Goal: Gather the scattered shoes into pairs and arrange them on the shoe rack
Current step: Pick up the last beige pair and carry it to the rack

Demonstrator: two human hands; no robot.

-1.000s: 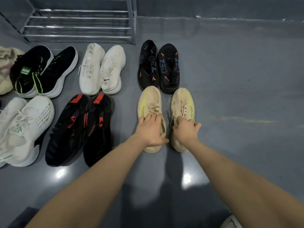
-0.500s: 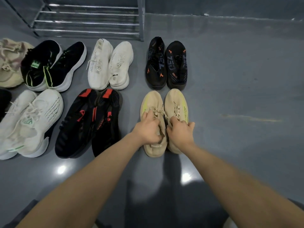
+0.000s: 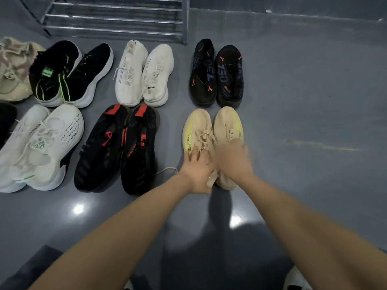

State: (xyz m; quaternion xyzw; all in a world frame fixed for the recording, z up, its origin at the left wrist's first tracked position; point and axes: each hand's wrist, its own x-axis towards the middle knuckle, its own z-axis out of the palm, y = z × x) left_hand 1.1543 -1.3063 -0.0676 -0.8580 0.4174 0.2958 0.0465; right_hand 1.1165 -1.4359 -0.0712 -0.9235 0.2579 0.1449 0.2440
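Side by side on the grey floor (image 3: 303, 122), near the shoe rack (image 3: 117, 17): tan knit sneakers (image 3: 196, 130), left hand (image 3: 198, 172) fingers spread on one, right hand (image 3: 234, 162) blurred, grip untellable; likely light, soft, best lifted at the heel collars.

I'm seeing dim, cool, even light from overhead. Two small lamps are glaring off the glossy floor (image 3: 314, 101), and a soft shadow is pooling between my forearms. The right hand (image 3: 234, 159) is smearing with motion blur. The wide lens is bowing the shoe rack (image 3: 117, 19) at the top edge.
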